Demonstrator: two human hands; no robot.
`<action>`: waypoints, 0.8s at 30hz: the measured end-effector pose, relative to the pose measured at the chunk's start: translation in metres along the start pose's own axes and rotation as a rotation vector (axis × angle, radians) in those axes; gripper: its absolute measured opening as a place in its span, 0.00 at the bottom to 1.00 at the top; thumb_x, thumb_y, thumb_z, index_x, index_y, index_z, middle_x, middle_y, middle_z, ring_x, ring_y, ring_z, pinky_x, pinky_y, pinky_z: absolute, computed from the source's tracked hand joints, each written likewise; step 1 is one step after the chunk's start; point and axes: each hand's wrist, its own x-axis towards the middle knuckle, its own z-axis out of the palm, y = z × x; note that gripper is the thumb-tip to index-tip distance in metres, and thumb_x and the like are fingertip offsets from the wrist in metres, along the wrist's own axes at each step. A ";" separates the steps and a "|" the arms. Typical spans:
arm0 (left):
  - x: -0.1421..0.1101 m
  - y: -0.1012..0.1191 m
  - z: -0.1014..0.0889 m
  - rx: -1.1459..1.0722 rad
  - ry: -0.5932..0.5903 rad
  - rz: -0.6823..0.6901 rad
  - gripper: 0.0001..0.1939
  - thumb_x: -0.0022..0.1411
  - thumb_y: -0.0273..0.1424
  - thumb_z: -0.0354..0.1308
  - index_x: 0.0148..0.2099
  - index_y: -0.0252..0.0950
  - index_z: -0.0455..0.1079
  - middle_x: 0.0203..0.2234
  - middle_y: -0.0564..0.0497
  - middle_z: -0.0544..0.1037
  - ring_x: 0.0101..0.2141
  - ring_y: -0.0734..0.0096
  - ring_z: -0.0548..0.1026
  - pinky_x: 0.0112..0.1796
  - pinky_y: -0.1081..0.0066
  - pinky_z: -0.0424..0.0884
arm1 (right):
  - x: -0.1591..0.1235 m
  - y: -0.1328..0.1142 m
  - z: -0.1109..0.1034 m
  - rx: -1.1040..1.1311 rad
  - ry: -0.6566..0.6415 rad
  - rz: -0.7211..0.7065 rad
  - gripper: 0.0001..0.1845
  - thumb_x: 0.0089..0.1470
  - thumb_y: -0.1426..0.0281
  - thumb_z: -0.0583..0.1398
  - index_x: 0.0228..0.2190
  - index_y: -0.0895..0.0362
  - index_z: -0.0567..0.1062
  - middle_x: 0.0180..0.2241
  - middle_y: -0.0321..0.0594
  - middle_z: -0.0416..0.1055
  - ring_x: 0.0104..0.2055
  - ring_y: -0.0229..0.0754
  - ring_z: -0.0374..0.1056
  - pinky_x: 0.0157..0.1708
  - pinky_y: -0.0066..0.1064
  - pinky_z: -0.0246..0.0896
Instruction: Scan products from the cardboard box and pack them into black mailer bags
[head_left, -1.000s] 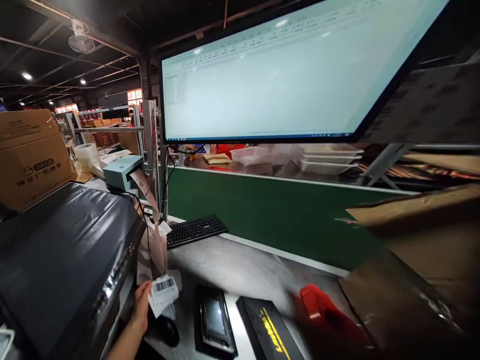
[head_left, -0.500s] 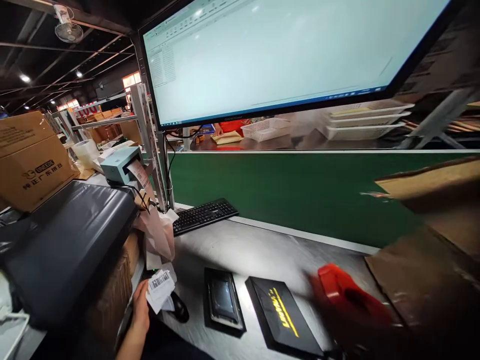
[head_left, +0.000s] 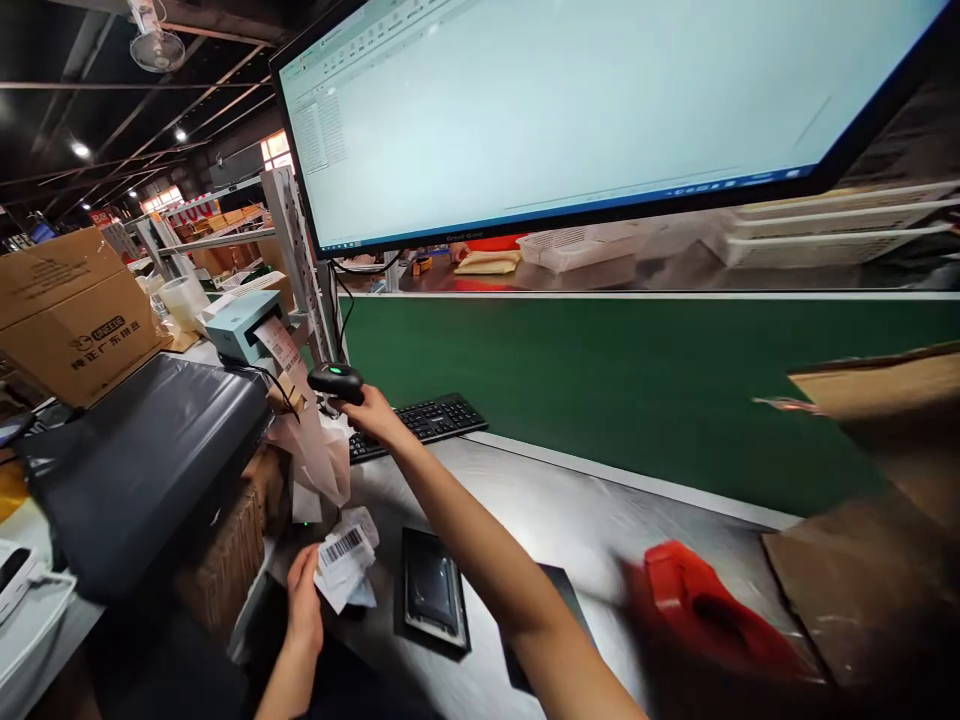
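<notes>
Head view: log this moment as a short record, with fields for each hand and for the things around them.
Left hand: holds a crumpled barcode label
Right hand: grips a black handheld scanner, green light lit
Near the hands: black keyboard, label printer with paper at its slot, dark grey mailer bag
Farther: monitor showing a spreadsheet, cardboard box
</notes>
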 end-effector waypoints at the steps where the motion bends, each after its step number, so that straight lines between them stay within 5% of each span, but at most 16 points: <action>1: -0.004 -0.001 -0.006 0.013 0.018 0.007 0.25 0.50 0.52 0.72 0.42 0.39 0.79 0.41 0.41 0.85 0.51 0.42 0.82 0.52 0.57 0.78 | 0.007 -0.001 0.003 -0.035 -0.005 0.015 0.13 0.46 0.60 0.67 0.29 0.56 0.73 0.16 0.29 0.64 0.18 0.34 0.60 0.18 0.25 0.53; 8: -0.013 -0.009 -0.067 0.096 0.193 -0.058 0.19 0.52 0.49 0.66 0.41 0.44 0.78 0.43 0.40 0.86 0.53 0.38 0.81 0.47 0.54 0.79 | 0.014 0.007 -0.003 -0.015 -0.016 0.005 0.16 0.47 0.59 0.66 0.32 0.57 0.75 0.19 0.30 0.66 0.20 0.34 0.61 0.20 0.26 0.55; 12: -0.011 -0.011 -0.069 0.105 0.195 -0.106 0.23 0.46 0.51 0.70 0.42 0.46 0.79 0.44 0.41 0.86 0.55 0.37 0.80 0.46 0.52 0.78 | 0.015 0.003 -0.008 0.010 -0.038 0.010 0.17 0.44 0.57 0.67 0.30 0.57 0.73 0.18 0.30 0.66 0.19 0.34 0.60 0.19 0.25 0.54; 15: -0.005 -0.014 -0.048 0.079 0.140 -0.121 0.27 0.43 0.52 0.74 0.43 0.45 0.80 0.43 0.41 0.86 0.54 0.38 0.81 0.44 0.53 0.78 | 0.002 0.002 -0.025 0.070 -0.007 -0.037 0.21 0.42 0.54 0.68 0.31 0.58 0.74 0.19 0.32 0.66 0.21 0.35 0.61 0.20 0.26 0.54; 18: -0.001 -0.012 -0.013 0.079 0.014 -0.127 0.32 0.42 0.52 0.76 0.45 0.39 0.79 0.42 0.41 0.86 0.48 0.43 0.83 0.38 0.59 0.77 | -0.041 0.025 -0.062 0.138 0.150 -0.021 0.28 0.40 0.50 0.70 0.36 0.57 0.76 0.23 0.34 0.70 0.25 0.38 0.65 0.24 0.29 0.59; 21: -0.001 -0.008 0.026 0.126 -0.121 -0.147 0.33 0.41 0.48 0.76 0.47 0.36 0.77 0.36 0.44 0.84 0.36 0.56 0.82 0.32 0.67 0.72 | -0.120 0.088 -0.107 0.174 0.475 0.163 0.32 0.36 0.47 0.72 0.37 0.56 0.76 0.25 0.36 0.72 0.26 0.41 0.68 0.26 0.32 0.65; 24: 0.002 -0.014 0.066 0.214 -0.192 -0.138 0.32 0.42 0.44 0.74 0.48 0.36 0.73 0.32 0.50 0.80 0.31 0.66 0.78 0.29 0.73 0.67 | -0.232 0.172 -0.136 0.126 0.926 0.407 0.33 0.30 0.48 0.71 0.35 0.56 0.75 0.26 0.38 0.74 0.26 0.43 0.69 0.26 0.36 0.68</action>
